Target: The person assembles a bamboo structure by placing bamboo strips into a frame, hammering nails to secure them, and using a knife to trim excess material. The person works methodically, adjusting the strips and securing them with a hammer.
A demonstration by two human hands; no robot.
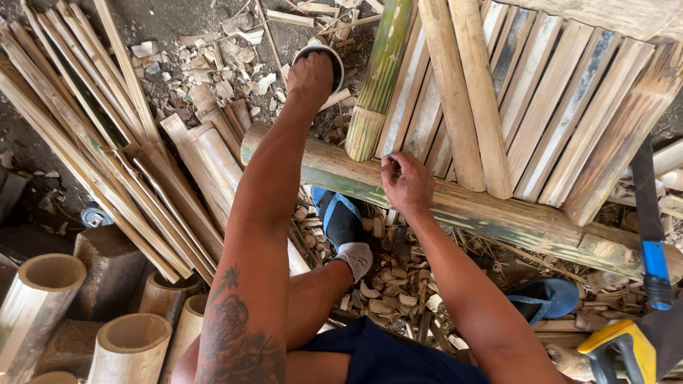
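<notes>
The person sits low among split bamboo, both bare arms stretched forward. The left hand (310,77) reaches far out over the ground and rests on top of a small round container (324,57) with a pale rim, lying among wood chips (213,64). The palm covers most of it, so I cannot tell how the fingers sit around it, only that they curl down over its top.

The right hand (407,183) is nearer, set on a thick greenish bamboo pole (498,213) that lies crosswise in front of the knees. Its fingers are bent and pinched close together at the lower end of one of the flat bamboo slats (541,107), right where the slats' ends rest on the pole. The slats lie side by side in a row, fanning away to the upper right, with two round bamboo sticks (462,92) laid over them and a green bamboo stalk (380,71) beside these.

Left of the left arm is a loose bundle of thin strips (85,128), and at the lower left stand short hollow bamboo sections (131,345). A foot in a blue sandal (341,224) shows under the pole, between the arms. At the right edge lies a saw with a blue handle (653,256), and a yellow-handled tool (615,345) sits in the lower right corner.
</notes>
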